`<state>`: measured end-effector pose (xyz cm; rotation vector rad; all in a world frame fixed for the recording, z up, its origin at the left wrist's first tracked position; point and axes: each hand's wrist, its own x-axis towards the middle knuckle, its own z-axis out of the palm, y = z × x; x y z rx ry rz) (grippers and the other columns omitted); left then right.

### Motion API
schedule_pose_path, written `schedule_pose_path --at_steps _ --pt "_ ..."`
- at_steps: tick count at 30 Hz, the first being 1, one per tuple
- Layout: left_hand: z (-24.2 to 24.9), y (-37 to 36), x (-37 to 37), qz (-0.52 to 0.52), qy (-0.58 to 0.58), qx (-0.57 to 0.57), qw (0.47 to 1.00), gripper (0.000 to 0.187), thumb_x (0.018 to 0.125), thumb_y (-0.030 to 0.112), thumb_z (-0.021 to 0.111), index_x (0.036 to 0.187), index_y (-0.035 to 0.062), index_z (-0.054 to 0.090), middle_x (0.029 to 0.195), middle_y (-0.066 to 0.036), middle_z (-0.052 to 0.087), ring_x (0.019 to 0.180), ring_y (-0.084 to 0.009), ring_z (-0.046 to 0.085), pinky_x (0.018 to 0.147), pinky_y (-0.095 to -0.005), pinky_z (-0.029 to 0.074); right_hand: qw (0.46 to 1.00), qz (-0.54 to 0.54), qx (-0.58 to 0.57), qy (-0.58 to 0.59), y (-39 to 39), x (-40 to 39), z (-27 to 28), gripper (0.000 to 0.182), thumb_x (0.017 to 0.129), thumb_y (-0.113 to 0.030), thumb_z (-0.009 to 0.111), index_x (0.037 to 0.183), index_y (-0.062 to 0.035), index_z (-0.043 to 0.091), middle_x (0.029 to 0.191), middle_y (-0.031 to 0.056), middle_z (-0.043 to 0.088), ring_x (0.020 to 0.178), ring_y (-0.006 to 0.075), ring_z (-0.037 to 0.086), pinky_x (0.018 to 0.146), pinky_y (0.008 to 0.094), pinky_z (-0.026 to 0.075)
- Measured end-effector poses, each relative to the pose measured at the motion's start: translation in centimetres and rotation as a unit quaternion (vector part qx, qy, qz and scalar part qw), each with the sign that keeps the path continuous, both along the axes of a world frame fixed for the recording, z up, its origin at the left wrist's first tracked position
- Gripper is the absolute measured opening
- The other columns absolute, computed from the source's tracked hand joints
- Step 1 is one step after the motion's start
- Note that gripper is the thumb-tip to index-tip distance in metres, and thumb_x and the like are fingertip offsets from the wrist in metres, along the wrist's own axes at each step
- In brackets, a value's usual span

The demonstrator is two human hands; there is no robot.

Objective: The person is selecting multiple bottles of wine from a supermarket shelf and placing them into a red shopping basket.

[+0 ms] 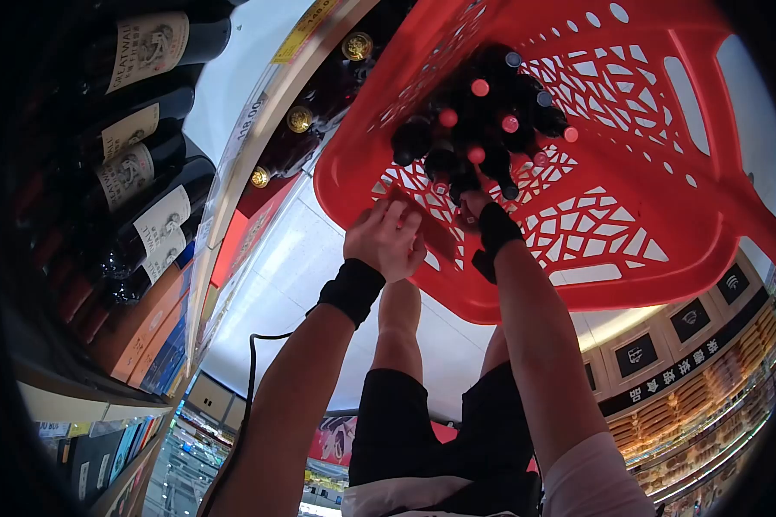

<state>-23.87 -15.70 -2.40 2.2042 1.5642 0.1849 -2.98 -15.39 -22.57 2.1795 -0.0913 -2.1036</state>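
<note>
A red plastic basket (457, 297) with a cut-out pattern holds several dark bottles (483, 108), most with red caps. My right hand (472, 207) reaches inside, its fingers closed at the neck of a dark bottle at the near side of the group. My left hand (386, 239) is at the basket's near left rim, fingers curled against the red plastic; whether it grips the rim or something thin and red is not clear. Both wrists wear black bands.
Shelves on the left hold wine bottles with pale labels (159, 228) lying on their sides, and gold-capped bottles (300, 119) behind a price rail (233, 164). Below are boxes (151, 332). A lit bakery display (707, 405) stands at the right. My legs are under the basket.
</note>
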Motion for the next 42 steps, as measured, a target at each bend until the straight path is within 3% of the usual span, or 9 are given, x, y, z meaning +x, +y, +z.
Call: schedule_pose_path --at_steps 9,14,16,20,22,26,32,40,42 --pt "0.2 -0.1 0.1 0.003 0.022 -0.012 1.0 0.035 0.07 0.025 0.075 0.101 0.0122 0.067 0.108 -0.007 0.062 0.092 -0.0292 0.064 0.072 -0.0408 0.059 0.994 0.018 0.092 0.053 -6.6 3.8 -12.2 0.033 0.099 -0.039 0.051 0.083 -0.0108 0.059 0.068 0.0035 0.057 0.068 0.0198 0.062 0.058 0.0458 0.055" --pt "0.0 -1.1 0.2 0.002 0.031 -0.016 0.999 0.033 0.069 0.026 0.074 0.099 0.0129 0.068 0.108 -0.008 0.062 0.097 -0.0306 0.064 0.076 -0.0418 0.058 0.989 0.109 0.099 -0.026 -5.9 3.7 -7.0 0.042 0.101 -0.045 0.047 0.096 -0.0067 0.063 0.076 0.005 0.062 0.074 0.0208 0.064 0.062 0.0453 0.054" --pt "0.0 -1.2 0.2 0.002 0.035 -0.019 0.999 0.032 0.069 0.026 0.074 0.099 0.0134 0.068 0.107 -0.007 0.063 0.098 -0.0312 0.064 0.077 -0.0418 0.058 0.996 0.059 0.027 -0.059 -1.0 2.5 3.5 0.043 0.102 -0.041 0.044 0.104 -0.004 0.065 0.084 0.0067 0.068 0.078 0.0239 0.068 0.064 0.0441 0.056" --pt "-0.2 -0.9 0.0 0.0 0.038 -0.029 0.999 0.031 0.069 0.025 0.074 0.099 0.0145 0.069 0.108 -0.007 0.063 0.099 -0.0316 0.064 0.078 -0.0419 0.058 0.928 0.372 0.04 0.01 0.2 3.0 6.6 0.029 0.096 -0.027 0.052 0.107 -0.005 0.066 0.092 0.0102 0.073 0.088 0.0269 0.073 0.068 0.0397 0.059" --pt "-0.1 -1.0 0.1 0.002 0.041 -0.027 0.999 0.031 0.07 0.025 0.073 0.098 0.0149 0.068 0.108 -0.007 0.063 0.099 -0.032 0.064 0.078 -0.0421 0.058 0.954 0.299 -0.013 -0.006 0.9 2.6 10.0 0.024 0.091 -0.021 0.056 0.108 -0.0065 0.067 0.096 0.0117 0.074 0.092 0.0272 0.074 0.071 0.0381 0.059" --pt "0.6 -0.8 0.3 -0.004 0.038 -0.013 0.999 0.03 0.07 0.024 0.073 0.098 0.0149 0.068 0.108 -0.007 0.063 0.101 -0.0329 0.064 0.076 -0.0422 0.059 0.736 0.63 0.245 -0.034 -2.4 3.1 11.6 0.021 0.088 -0.023 0.066 0.102 -0.0092 0.068 0.092 0.012 0.074 0.088 0.0265 0.073 0.076 0.0376 0.058" --pt "0.2 -1.2 -0.3 -0.002 0.055 -0.051 0.997 0.033 0.071 0.025 0.073 0.102 0.0144 0.068 0.11 -0.008 0.063 0.106 -0.0346 0.064 0.08 -0.0448 0.058 0.841 0.422 0.333 0.063 -2.6 0.8 19.3 0.027 0.085 -0.027 0.074 0.101 -0.0069 0.068 0.093 0.0118 0.072 0.087 0.0271 0.071 0.078 0.0391 0.056" --pt "1.2 -0.7 -0.4 -0.004 0.058 -0.087 0.995 0.033 0.073 0.026 0.073 0.103 0.0123 0.067 0.109 -0.009 0.063 0.106 -0.0323 0.062 0.083 -0.0452 0.055 0.783 0.487 0.373 0.104 -5.1 -2.3 23.3 0.057 0.079 -0.025 0.083 0.125 -0.0045 0.055 0.126 0.0196 0.058 0.116 0.0363 0.06 0.099 0.0458 0.05" --pt "2.0 -0.9 -0.8 0.006 0.083 -0.132 0.988 0.036 0.075 0.028 0.072 0.107 0.0119 0.067 0.11 -0.009 0.063 0.108 -0.0307 0.06 0.085 -0.0456 0.054 0.753 0.526 0.38 0.108 -7.4 -3.4 22.1 0.098 0.078 -0.019 0.082 0.157 -0.0208 0.024 0.149 0.0249 0.035 0.118 0.0458 0.058 0.096 0.0495 0.053"
